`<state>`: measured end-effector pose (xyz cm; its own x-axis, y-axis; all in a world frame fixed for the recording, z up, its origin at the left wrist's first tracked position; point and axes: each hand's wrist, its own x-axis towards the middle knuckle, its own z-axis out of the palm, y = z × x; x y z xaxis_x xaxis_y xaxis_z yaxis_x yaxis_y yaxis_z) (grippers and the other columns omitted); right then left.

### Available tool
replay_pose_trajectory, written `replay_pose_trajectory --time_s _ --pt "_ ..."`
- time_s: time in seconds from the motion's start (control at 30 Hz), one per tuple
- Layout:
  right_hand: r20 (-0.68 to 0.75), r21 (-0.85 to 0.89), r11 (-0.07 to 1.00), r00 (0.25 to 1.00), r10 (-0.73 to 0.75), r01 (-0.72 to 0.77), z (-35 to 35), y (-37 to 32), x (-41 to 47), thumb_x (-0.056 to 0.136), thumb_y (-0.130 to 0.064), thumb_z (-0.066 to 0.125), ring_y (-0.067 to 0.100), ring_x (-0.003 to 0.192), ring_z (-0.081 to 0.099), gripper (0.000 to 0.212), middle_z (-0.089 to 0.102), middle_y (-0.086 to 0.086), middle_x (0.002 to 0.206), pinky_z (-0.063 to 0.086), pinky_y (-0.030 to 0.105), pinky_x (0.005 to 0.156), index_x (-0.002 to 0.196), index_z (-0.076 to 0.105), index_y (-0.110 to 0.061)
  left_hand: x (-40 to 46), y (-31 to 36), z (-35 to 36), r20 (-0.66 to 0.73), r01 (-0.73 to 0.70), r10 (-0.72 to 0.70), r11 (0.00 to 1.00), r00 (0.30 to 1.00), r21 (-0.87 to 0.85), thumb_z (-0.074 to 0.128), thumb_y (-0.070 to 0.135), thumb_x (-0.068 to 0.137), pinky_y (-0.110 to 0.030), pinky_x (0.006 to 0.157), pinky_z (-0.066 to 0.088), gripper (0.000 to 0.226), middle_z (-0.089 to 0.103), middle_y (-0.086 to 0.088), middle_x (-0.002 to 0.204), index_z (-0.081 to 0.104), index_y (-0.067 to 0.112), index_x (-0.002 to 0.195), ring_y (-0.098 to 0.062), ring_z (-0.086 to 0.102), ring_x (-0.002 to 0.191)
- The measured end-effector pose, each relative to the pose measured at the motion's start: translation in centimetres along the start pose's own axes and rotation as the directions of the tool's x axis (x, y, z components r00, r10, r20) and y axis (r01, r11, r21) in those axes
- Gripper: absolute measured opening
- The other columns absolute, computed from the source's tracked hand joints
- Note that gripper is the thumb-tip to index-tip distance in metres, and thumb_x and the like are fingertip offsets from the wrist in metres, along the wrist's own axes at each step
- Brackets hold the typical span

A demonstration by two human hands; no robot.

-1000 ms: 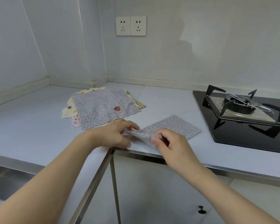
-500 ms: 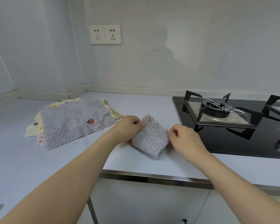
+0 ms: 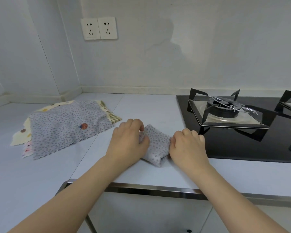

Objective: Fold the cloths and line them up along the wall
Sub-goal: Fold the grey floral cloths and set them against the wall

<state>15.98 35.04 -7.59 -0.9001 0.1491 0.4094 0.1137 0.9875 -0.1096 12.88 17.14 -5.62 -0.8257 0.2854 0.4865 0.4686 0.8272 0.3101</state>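
Countertop [image 3: 40,174]: pale, wide, bearing all items; back wall [image 3: 175,56] well apart from the work.

Gas hob [image 3: 242,143]: black glass, just beside the right hand; risk of a cloth corner straying onto it.

Stack of unfolded cloths [image 3: 64,126]: spread flat, left of the hands, not yet folded.

Folded cloth [image 3: 155,145]: small grey dotted bundle between both hands, near the counter's front edge; likely to spring open or slide off if released unevenly.

Left hand [image 3: 128,145]: fingers curled, pinching the left edge.

Right hand [image 3: 187,147]: fingers curled, pinching the right edge.
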Motion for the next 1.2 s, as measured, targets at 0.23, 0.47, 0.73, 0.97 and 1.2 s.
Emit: replay_pose_trajectory --time_s 0.23,0.47,0.73,0.97,1.2 --pt "0.061 0.001 0.999 0.997 0.039 -0.039 -0.3 0.1 0.1 0.098 -0.027 0.035 0.026 0.105 0.047 0.026 0.057 0.002 0.111 0.027 0.039 0.088 0.108 0.058 -0.019 -4.5 3.6 -0.3 0.037 -0.117 0.111 0.973 0.993 0.198 0.042 0.066 0.073 -0.032 0.087 0.028 0.046 0.043 0.008 0.104 0.055 0.027 0.094 -0.017 0.039 0.097" --pt "0.185 0.124 0.992 0.981 -0.059 0.037 -1.2 2.5 0.4 0.1 -0.045 0.034 0.019 0.113 0.044 0.031 0.051 -0.006 0.115 0.025 0.039 0.094 0.112 0.058 -0.03 -4.4 4.8 0.2 0.072 0.064 -0.089 0.952 0.993 0.3 0.029 0.06 0.077 -0.036 0.078 0.042 0.056 0.059 -0.003 0.102 0.059 0.017 0.098 -0.026 0.052 0.097" --pt "0.081 0.085 0.995 0.995 -0.053 0.046 -0.8 2.4 -0.3 0.1 -0.037 0.034 0.019 0.107 0.045 0.031 0.052 -0.003 0.112 0.027 0.04 0.097 0.108 0.059 -0.023 -3.6 6.7 0.5 0.167 0.066 -0.159 0.886 0.973 0.459 0.043 0.035 0.089 -0.035 0.084 0.044 0.036 0.053 -0.013 0.12 0.049 0.01 0.115 -0.03 0.05 0.111" --pt "0.067 0.063 0.997 0.997 -0.049 0.045 -0.3 2.4 -0.3 0.098 -0.031 0.033 0.019 0.11 0.043 0.029 0.049 -0.003 0.116 0.024 0.039 0.101 0.113 0.056 -0.021 -4.1 6.0 0.7 0.21 0.089 -0.203 0.887 0.956 0.453 0.029 0.034 0.073 -0.036 0.085 0.035 0.047 0.045 -0.007 0.121 0.042 0.015 0.113 -0.028 0.041 0.112" --pt "0.045 0.075 0.996 0.998 -0.051 0.048 -0.1 2.3 -0.4 0.096 -0.029 0.032 0.019 0.108 0.043 0.027 0.05 -0.004 0.114 0.028 0.039 0.097 0.111 0.054 -0.021 -2.4 2.8 -1.3 0.49 0.38 -0.296 0.921 0.82 -0.08 0.031 0.046 0.094 -0.036 0.095 0.021 0.028 0.041 0.007 0.122 0.055 0.036 0.103 -0.021 0.03 0.116"
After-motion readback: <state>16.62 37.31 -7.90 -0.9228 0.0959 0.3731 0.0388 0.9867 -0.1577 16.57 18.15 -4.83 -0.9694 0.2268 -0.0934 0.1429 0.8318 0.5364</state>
